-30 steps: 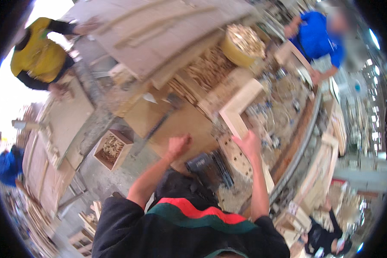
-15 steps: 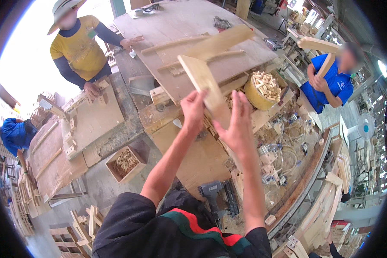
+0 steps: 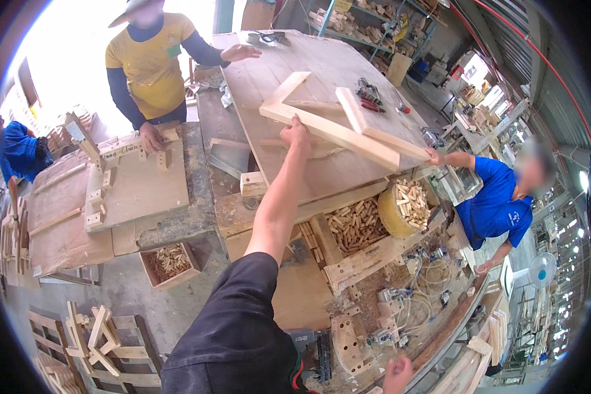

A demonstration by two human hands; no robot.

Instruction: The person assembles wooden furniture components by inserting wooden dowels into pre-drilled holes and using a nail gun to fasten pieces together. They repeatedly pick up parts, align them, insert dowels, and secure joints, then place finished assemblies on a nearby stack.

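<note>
My left hand (image 3: 295, 132) reaches far forward over the big worktable, its fingers closed round an angled wooden frame piece (image 3: 338, 136). The piece is two pale bars joined in a V; its short arm (image 3: 291, 87) points away to the far side. Right beside it, a second angled wooden piece (image 3: 394, 141) is held at its near right end by the hand (image 3: 433, 156) of a person in blue. Down at the lower edge is my right hand (image 3: 397, 375), low over the near bench; it is small, blurred and partly cut off, so its fingers are unclear.
A yellow tub (image 3: 400, 217) of wooden dowels stands by a compartment of more dowels (image 3: 356, 226). Clamps and hoses (image 3: 407, 302) cover the near bench; a nail gun (image 3: 312, 348) lies close to me. A person in yellow (image 3: 148, 59) stands at the left jig board (image 3: 141, 187).
My right hand has let go of the wooden piece and dropped back. My left hand has carried it forward over the table. The person in blue has lowered their piece beside it.
</note>
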